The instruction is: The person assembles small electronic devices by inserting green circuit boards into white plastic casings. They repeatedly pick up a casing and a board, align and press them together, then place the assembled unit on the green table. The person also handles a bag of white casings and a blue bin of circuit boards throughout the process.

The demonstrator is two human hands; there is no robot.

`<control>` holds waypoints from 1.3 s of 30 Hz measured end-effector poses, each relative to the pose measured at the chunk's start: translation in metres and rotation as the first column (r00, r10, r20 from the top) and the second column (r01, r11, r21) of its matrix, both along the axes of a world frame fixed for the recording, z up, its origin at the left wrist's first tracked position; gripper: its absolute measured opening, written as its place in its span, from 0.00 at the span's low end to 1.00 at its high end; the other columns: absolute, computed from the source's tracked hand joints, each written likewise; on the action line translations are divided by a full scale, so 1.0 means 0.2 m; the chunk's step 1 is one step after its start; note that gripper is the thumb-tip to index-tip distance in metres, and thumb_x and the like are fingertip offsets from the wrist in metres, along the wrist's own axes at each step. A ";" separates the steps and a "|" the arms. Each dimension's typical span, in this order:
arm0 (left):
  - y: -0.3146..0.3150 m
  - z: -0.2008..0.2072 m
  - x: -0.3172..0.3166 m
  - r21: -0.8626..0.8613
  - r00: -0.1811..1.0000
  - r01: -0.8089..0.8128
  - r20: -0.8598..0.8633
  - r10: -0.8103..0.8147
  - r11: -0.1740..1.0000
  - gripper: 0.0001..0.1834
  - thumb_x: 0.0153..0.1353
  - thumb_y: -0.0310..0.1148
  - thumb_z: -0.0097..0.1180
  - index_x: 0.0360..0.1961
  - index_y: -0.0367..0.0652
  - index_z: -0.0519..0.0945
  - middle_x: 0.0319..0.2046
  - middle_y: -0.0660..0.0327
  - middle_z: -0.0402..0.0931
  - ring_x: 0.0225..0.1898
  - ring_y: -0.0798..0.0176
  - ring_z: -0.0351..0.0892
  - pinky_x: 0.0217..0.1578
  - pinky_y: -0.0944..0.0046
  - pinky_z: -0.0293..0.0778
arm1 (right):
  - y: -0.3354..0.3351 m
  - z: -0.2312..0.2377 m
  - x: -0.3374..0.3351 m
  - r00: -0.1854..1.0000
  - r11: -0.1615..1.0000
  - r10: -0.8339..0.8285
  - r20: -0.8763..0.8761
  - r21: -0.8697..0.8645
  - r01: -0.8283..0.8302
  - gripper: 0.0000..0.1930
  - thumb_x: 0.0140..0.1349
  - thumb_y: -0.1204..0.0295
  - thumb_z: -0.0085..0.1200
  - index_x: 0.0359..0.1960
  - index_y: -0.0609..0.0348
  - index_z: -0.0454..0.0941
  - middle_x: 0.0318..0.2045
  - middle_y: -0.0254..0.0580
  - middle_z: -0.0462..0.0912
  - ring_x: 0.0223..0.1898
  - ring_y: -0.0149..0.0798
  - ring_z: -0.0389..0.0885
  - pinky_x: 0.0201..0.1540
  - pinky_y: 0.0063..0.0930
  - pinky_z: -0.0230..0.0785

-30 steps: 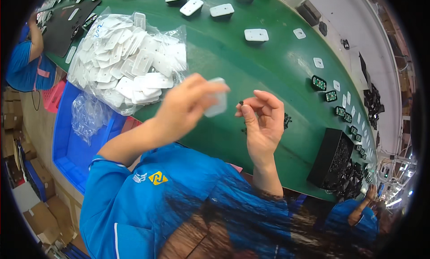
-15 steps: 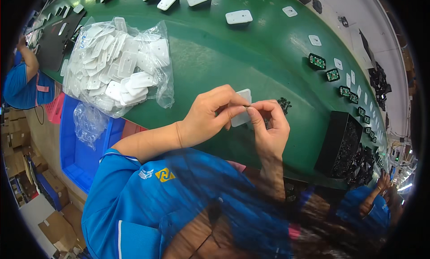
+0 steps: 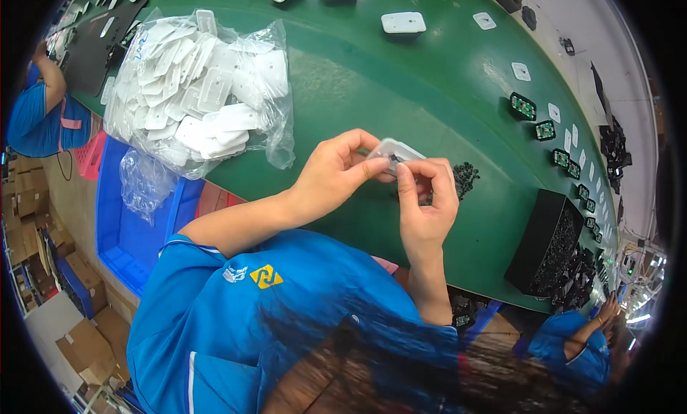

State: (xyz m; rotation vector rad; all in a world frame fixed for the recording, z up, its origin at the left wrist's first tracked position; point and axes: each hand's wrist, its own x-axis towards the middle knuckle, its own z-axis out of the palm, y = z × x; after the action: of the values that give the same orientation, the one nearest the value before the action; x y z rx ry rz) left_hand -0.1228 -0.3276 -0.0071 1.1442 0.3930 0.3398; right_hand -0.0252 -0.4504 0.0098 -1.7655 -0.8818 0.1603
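A white plastic cover (image 3: 402, 151) is tilted between my hands above the green table, its recessed side showing. My left hand (image 3: 330, 172) pinches its left part between thumb and fingers. Inside the cover, beside my left thumb tip, sits a small dark piece (image 3: 393, 158). My right hand (image 3: 431, 199) is closed at the cover's lower right edge, thumb and bent fingers against it; whether a tiny part is also in those fingers is hidden. A pile of small black parts (image 3: 465, 179) lies just beyond my right hand, partly covered by it.
A clear bag of white covers (image 3: 193, 92) lies at the left, above a blue bin (image 3: 136, 242). White-topped black cases (image 3: 403, 23) stand along the far side. Green circuit boards in black housings (image 3: 523, 106) line the right, near a black box (image 3: 547, 242). Other people work at both sides.
The white cover has been tipped up and turned, showing its recessed side. My fingertips, which met at its edge, have moved apart. The whole view has shifted slightly.
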 end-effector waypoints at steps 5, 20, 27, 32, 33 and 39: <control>0.03 0.02 -0.01 0.119 0.999 -0.034 0.004 0.034 0.992 0.06 0.62 0.25 0.55 0.35 0.32 0.75 0.35 0.62 0.69 0.30 0.71 0.75 0.33 0.71 0.75 | 0.03 0.01 -0.03 0.999 0.999 0.024 0.022 -0.049 -0.023 0.06 0.54 0.79 0.60 0.26 0.60 0.73 0.23 0.36 0.72 0.23 0.31 0.65 0.23 0.23 0.57; 0.01 -0.03 -0.01 0.039 0.998 -0.022 0.063 0.019 0.999 0.04 0.62 0.22 0.53 0.36 0.33 0.72 0.38 0.59 0.69 0.34 0.68 0.77 0.30 0.70 0.76 | 0.00 -0.05 -0.07 0.998 0.997 0.046 0.047 -0.066 -0.043 0.07 0.54 0.77 0.61 0.30 0.60 0.74 0.25 0.34 0.72 0.23 0.28 0.67 0.22 0.20 0.56; 0.01 -0.01 -0.03 -0.007 0.999 0.020 -0.044 -0.020 1.000 0.07 0.62 0.28 0.56 0.34 0.37 0.70 0.28 0.62 0.73 0.26 0.72 0.76 0.24 0.73 0.73 | -0.03 0.05 0.00 0.997 0.985 -0.034 -0.070 -0.174 0.021 0.17 0.53 0.71 0.65 0.43 0.61 0.76 0.39 0.35 0.72 0.30 0.28 0.64 0.29 0.19 0.58; 0.01 0.00 -0.04 0.047 0.992 0.070 -0.110 -0.064 0.996 0.07 0.62 0.26 0.56 0.34 0.35 0.71 0.34 0.62 0.69 0.29 0.70 0.77 0.23 0.73 0.73 | -0.03 -0.01 0.05 0.846 0.982 0.112 -0.520 -0.070 -0.174 0.13 0.55 0.74 0.63 0.40 0.63 0.75 0.31 0.29 0.73 0.25 0.20 0.61 0.26 0.14 0.57; 0.01 0.00 -0.04 0.060 0.991 0.071 -0.120 -0.063 0.996 0.07 0.62 0.26 0.56 0.34 0.35 0.71 0.33 0.62 0.70 0.29 0.70 0.77 0.23 0.73 0.73 | -0.03 -0.03 0.07 0.836 0.979 0.126 -0.534 -0.070 -0.192 0.12 0.56 0.74 0.62 0.39 0.63 0.75 0.29 0.27 0.73 0.24 0.19 0.60 0.25 0.13 0.56; 0.01 0.01 -0.03 0.049 0.984 0.078 -0.165 -0.069 0.996 0.09 0.62 0.30 0.57 0.33 0.37 0.70 0.25 0.61 0.75 0.23 0.72 0.76 0.22 0.73 0.71 | -0.02 0.01 0.09 0.897 0.955 0.116 -0.427 -0.201 -0.219 0.10 0.56 0.76 0.61 0.38 0.64 0.75 0.24 0.26 0.74 0.21 0.16 0.61 0.20 0.13 0.53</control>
State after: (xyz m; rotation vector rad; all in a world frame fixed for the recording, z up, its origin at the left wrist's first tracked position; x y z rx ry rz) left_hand -0.1283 -0.3249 -0.0060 1.2418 0.4863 0.1938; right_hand -0.0074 -0.4547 0.0127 -1.7834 -0.7242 0.7585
